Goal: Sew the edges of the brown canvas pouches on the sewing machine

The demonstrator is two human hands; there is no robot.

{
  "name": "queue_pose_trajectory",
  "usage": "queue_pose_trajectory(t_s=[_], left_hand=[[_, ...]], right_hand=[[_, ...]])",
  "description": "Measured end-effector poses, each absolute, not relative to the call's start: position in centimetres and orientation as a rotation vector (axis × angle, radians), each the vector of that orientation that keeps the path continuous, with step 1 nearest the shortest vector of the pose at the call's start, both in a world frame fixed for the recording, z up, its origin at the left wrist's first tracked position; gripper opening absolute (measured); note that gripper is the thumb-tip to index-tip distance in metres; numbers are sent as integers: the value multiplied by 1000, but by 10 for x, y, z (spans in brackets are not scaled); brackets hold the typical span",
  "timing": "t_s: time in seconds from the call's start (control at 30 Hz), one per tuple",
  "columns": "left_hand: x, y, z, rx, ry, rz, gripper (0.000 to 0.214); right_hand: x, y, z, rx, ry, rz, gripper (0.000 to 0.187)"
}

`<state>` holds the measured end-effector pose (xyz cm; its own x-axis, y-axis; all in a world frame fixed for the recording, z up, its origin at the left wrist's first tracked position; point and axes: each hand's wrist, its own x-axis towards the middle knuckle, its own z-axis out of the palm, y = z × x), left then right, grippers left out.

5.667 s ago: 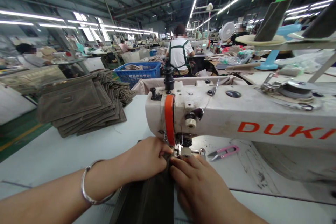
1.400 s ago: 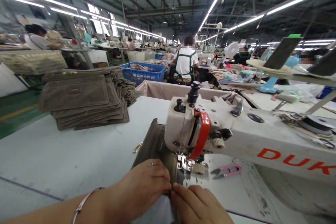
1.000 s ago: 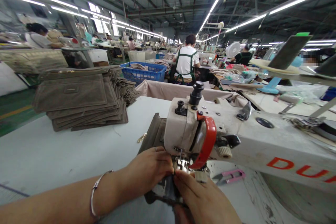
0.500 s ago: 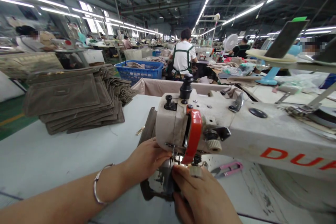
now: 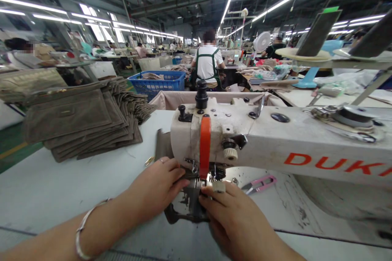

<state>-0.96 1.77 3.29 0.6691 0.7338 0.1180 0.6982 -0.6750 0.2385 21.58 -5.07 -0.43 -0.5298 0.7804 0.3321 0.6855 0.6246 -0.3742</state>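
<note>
Under the head of the sewing machine, at the front of the big white table, the two hands meet by the needle. The left hand lies flat, with its fingers stretched toward the machine's foot and pressing down there. The right hand comes in from the other side. Its fingertips are close together and pinch or push at the spot right under the orange guard. I cannot tell if they hold anything between them, because the machine hides the tips.

The brown cloth piece being sewn has mostly gone behind the machine. Only a bit of it shows at the left of the machine's head, lying flat on the table. A small gold zipper pull lies just beside it.

The cloth looks thick but soft, like canvas. It should bend easily and feel light. It will not break. It could slide on the smooth table, so flat fingers on top would likely hold it best, one hand on each side of the seam and kept away from the needle. The edges look like the best place to grab it.

A tall stack of the same brown pieces sits at the far left of the table, well apart from the hands. Pink thread snips lie near the right hand. Farther back are a blue basket and a person in a white shirt sitting at another table.
</note>
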Motion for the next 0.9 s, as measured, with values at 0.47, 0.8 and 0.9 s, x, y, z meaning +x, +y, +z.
queue_pose_trajectory(t_s=[0.47,0.8,0.9], left_hand=[[-22,-29,27,2662,858,103,92],[-16,-43,31,2824,803,14,82],[-21,-51,26,2880,724,151,62]], right_hand=[[209,-56,-2,-1192,-2491,210,15],[216,-60,0,-1163,-2376,334,19],[219,-60,-2,-1146,-2309,328,36]])
